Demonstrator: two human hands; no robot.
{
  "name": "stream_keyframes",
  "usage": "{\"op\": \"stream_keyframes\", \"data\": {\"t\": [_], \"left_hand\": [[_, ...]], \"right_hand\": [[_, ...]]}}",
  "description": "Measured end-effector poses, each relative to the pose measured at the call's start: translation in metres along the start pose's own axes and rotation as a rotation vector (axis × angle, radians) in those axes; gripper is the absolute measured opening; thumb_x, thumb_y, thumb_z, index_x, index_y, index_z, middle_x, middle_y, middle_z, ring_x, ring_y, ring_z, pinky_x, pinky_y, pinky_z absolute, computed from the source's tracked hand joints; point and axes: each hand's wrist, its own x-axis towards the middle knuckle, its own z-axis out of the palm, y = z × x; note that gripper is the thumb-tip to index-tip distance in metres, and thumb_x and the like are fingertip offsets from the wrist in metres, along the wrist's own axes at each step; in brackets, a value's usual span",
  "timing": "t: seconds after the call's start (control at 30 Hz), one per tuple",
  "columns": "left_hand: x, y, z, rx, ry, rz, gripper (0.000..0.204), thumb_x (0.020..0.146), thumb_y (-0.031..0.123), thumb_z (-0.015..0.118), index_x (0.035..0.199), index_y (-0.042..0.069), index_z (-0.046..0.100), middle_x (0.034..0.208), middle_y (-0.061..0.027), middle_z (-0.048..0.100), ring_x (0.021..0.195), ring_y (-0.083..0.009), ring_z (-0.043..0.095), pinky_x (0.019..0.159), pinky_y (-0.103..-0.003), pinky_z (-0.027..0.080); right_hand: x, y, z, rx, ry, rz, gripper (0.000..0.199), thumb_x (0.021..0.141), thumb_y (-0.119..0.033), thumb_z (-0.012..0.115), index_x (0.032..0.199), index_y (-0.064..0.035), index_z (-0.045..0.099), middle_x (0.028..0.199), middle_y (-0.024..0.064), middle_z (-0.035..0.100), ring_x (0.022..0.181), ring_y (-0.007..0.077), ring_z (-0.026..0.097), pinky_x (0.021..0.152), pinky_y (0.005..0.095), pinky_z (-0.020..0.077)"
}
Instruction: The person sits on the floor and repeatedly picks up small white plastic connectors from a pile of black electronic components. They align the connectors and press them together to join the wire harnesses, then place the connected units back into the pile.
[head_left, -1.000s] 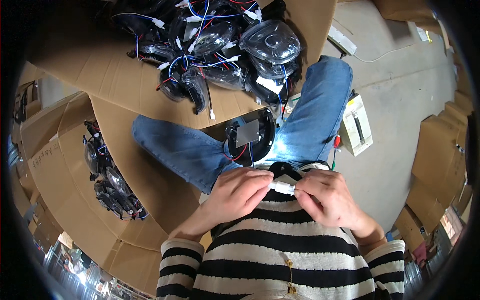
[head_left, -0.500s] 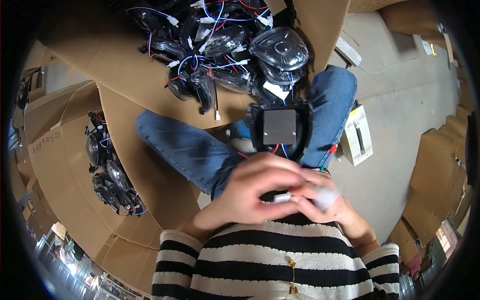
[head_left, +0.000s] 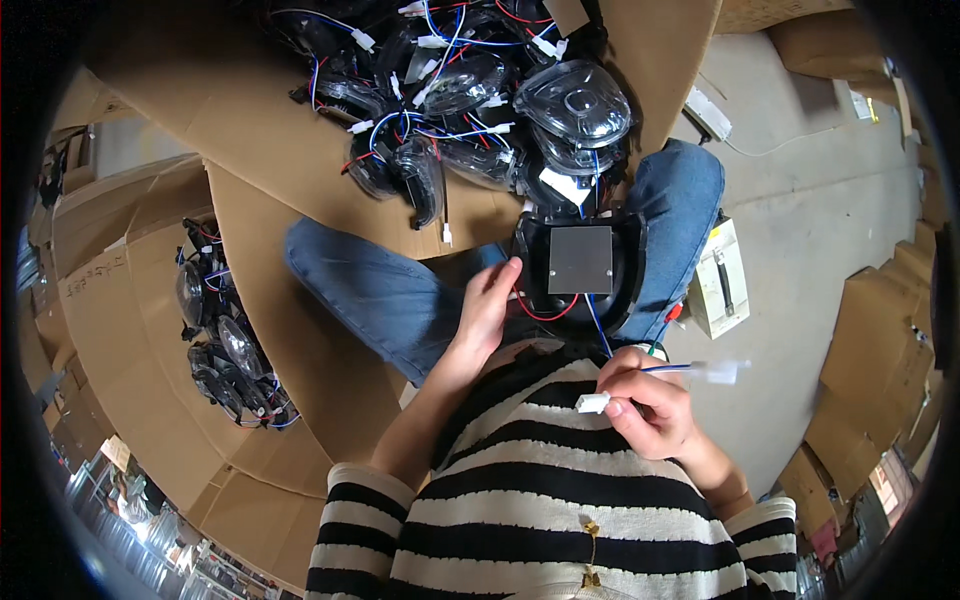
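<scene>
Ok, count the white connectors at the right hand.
2. One white connector is pinched by the right hand; the other white connector, blurred, sticks out to that hand's right on a blue wire. The hand may hide more.

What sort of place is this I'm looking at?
Probably an assembly workshop or warehouse: what look like clear-lensed lamp units lie heaped on cardboard, the right hand holds a white connector, and cardboard boxes stand beside a grey floor.
</scene>
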Motion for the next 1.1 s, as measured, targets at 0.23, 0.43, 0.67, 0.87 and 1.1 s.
{"op": "stream_keyframes", "data": {"t": [0.23, 0.43, 0.67, 0.87, 1.1], "left_hand": [[-0.022, 0.06, 0.026, -0.213, -0.282, 0.432, 0.027, 0.09, 0.014, 0.042, 0.108, -0.005, 0.05, 0.08, -0.007, 0.055, 0.07, -0.013, 0.053, 0.067, -0.025, 0.044], [-0.058, 0.083, 0.055, 0.074, -0.579, 0.555, 0.029, 0.091, 0.01, 0.039, 0.114, -0.005, 0.044, 0.079, -0.0058, 0.054, 0.073, -0.0104, 0.051, 0.07, -0.023, 0.042], [-0.062, 0.092, 0.05, 0.372, -0.649, 0.674, 0.024, 0.09, 0.01, 0.038, 0.107, -0.003, 0.049, 0.085, -0.0078, 0.058, 0.074, -0.0106, 0.053, 0.07, -0.023, 0.041], [-0.082, 0.1, 0.042, 0.584, -0.61, 0.794, 0.022, 0.088, 0.008, 0.04, 0.103, -0.004, 0.052, 0.077, -0.0052, 0.058, 0.066, -0.008, 0.05, 0.063, -0.021, 0.041], [-0.099, 0.088, 0.024, 0.426, -0.638, 0.689, 0.026, 0.089, 0.01, 0.04, 0.104, -0.007, 0.051, 0.067, -0.0014, 0.049, 0.062, -0.0068, 0.045, 0.06, -0.02, 0.038]], "right_hand": [[-0.026, 0.001, -0.051, -0.138, 0.134, 0.345, 0.006, 0.079, -0.001, 0.05, 0.08, 0.0003, 0.056, 0.093, 0.0118, 0.057, 0.082, 0.0188, 0.053, 0.069, 0.0285, 0.0418], [-0.012, -0.017, -0.071, -0.434, 0.015, 0.438, 0.005, 0.079, -0.003, 0.053, 0.078, -0.0009, 0.058, 0.107, 0.0134, 0.053, 0.098, 0.0213, 0.05, 0.08, 0.0316, 0.039], [-0.032, -0.044, -0.144, 0.024, 0.429, 0.272, 0.019, 0.084, -0.018, 0.051, 0.081, 0.0007, 0.055, 0.091, 0.0096, 0.052, 0.073, 0.0111, 0.045, 0.064, 0.0229, 0.0371], [0.021, -0.106, -0.156, -0.042, 0.415, -0.109, 0.021, 0.086, -0.018, 0.049, 0.091, 0.0026, 0.051, 0.065, 0.0003, 0.044, 0.056, 0.0063, 0.038, 0.056, 0.0198, 0.0309], [0.03, -0.084, -0.044, -0.251, -0.011, 0.241, 0.007, 0.08, -0.005, 0.053, 0.082, 0.0011, 0.056, 0.063, 0.0016, 0.053, 0.055, 0.0059, 0.047, 0.047, 0.0205, 0.0351]]}}
